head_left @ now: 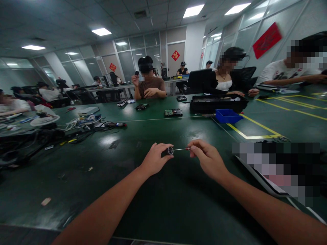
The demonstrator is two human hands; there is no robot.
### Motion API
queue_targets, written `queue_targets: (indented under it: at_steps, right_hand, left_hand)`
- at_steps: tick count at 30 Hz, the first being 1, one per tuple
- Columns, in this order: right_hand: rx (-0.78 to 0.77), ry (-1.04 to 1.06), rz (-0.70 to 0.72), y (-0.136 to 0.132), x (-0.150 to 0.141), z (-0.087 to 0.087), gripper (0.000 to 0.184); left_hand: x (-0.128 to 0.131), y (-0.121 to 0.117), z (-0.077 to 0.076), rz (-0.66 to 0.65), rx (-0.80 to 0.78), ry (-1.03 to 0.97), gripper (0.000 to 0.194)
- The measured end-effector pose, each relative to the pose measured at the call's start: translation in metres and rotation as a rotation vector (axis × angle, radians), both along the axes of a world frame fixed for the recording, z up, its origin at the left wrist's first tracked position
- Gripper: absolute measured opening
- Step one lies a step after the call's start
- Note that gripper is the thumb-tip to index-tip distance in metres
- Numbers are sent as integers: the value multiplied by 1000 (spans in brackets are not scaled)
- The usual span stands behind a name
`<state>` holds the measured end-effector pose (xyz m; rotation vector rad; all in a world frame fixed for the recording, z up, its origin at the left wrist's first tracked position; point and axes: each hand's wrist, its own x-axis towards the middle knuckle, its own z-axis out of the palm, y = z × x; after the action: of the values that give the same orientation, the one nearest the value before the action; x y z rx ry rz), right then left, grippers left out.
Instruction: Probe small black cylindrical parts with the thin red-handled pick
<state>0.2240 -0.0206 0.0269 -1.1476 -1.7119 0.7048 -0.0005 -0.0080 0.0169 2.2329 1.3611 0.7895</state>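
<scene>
Between the thumb and fingers of my left hand is a small black cylindrical part, its round end with a pale rim turned towards me. My right hand pinches a thin screwdriver by its red end. The metal shaft runs level to the left and its tip meets the edge of the round part; whether it goes inside I cannot tell. Both hands are above the green table. Inner detail of the part is too small to make out.
A blue bin stands ahead to the right, by a long black tray. Beyond my hands lies a hard drive. Tangled cables cover the left side. A blurred-out device is at right. Several people sit around.
</scene>
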Motion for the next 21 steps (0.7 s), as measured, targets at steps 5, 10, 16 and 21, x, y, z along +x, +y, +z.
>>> queue_targets:
  at_steps: [5, 10, 16, 21]
  right_hand:
    - [-67, -27, -58, 0, -2, -4, 36]
    - [-62, 21, 14, 0, -1, -6, 25]
    - [-77, -2, -35, 0, -2, -4, 28]
    - [-124, 215, -50, 3, -6, -2, 25]
  left_hand:
    - [-1, 0, -3, -16, 19, 10, 36]
    - [-1, 1, -4, -1, 9, 8, 38]
    - [-1, 2, -4, -10, 9, 10, 36]
    - [0, 2, -4, 17, 13, 7, 36]
